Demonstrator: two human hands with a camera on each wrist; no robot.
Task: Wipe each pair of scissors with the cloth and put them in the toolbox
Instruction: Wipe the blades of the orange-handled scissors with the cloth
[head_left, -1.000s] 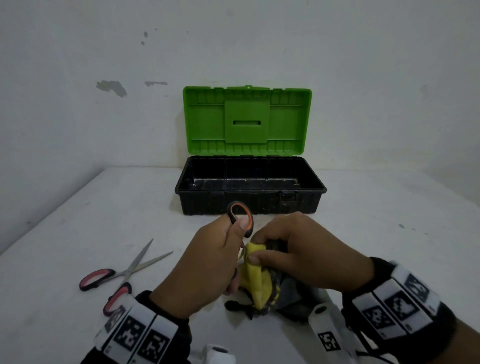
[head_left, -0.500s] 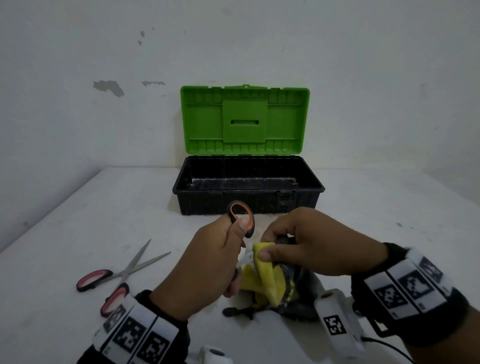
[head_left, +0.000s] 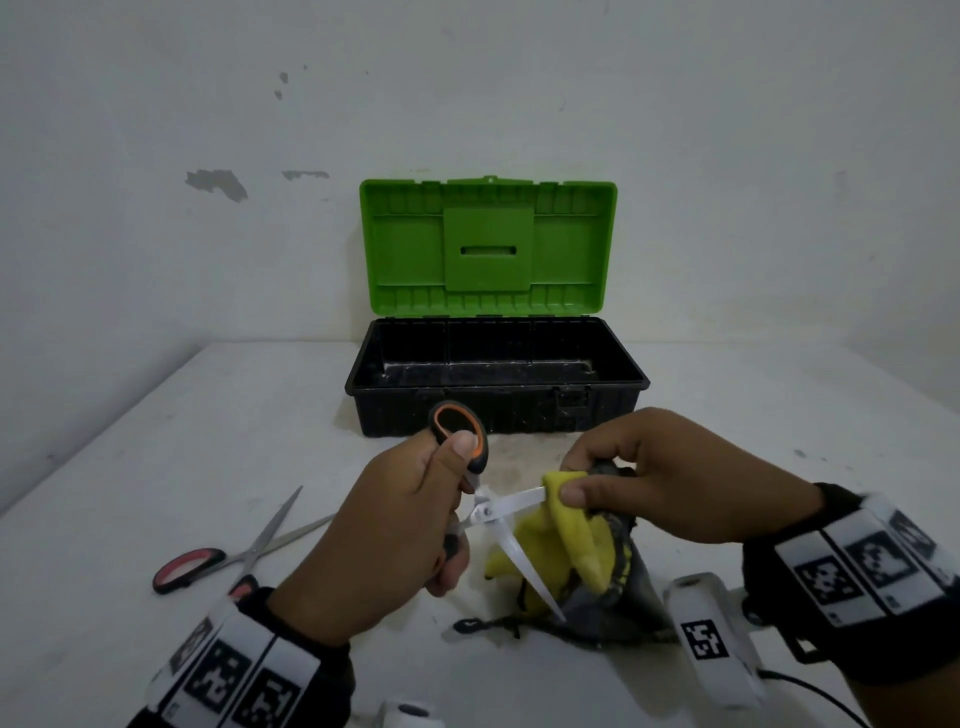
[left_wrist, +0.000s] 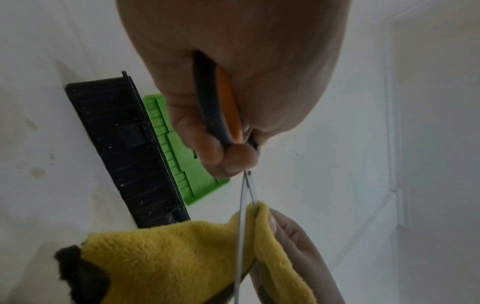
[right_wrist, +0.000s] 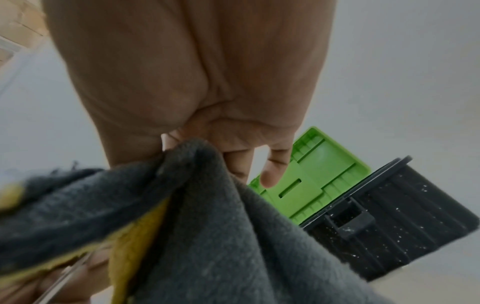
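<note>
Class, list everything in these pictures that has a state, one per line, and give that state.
Toolbox: lid up, nothing seen inside.
Orange-handled scissors: blades open, held by left hand.
Cloth: pinched round one blade by right hand.
Red-handled scissors: open, lying on table.

The left hand sits at seven o'clock, fingers curled in a grip, thumb pointing to twelve. The right hand, at four o'clock, pinches with thumb and forefinger toward nine.
</note>
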